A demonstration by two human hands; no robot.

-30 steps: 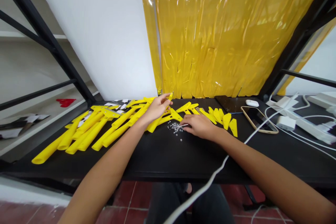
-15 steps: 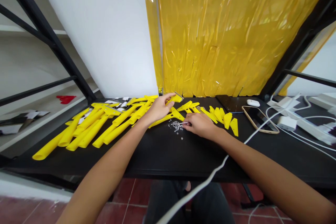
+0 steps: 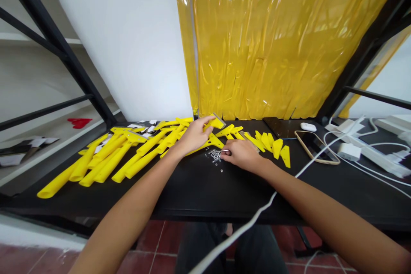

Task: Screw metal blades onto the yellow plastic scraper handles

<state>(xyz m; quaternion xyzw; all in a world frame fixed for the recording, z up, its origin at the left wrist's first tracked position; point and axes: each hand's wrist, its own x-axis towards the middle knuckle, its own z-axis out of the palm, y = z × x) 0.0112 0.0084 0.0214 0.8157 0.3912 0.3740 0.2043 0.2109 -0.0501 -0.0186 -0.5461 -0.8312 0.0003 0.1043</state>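
Observation:
My left hand (image 3: 194,133) is closed around a yellow scraper (image 3: 218,122), whose head with its metal edge sticks out past my fingers. A thin metal tool (image 3: 225,151) is pinched in my right hand (image 3: 243,154); its tip points left, and its exact kind is too small to tell. Right by that tip lies a loose pile of small screws and nuts (image 3: 216,156) on the black tabletop. Behind the pile rest yellow scraper handles (image 3: 213,140), partly hidden by my left hand. Several flat yellow pieces (image 3: 277,148) lie to the right of my right hand.
Several yellow tube-handled scrapers (image 3: 111,160) cover the table's left side. On the right are a phone (image 3: 316,147), a white earbud case (image 3: 308,126) and a power strip (image 3: 382,154). A white cable (image 3: 272,197) crosses in front of my right forearm.
The scraper in my left hand has turned slightly, its edge now tilting more steeply. My right hand stays by the pile with its tool, shifted only a little.

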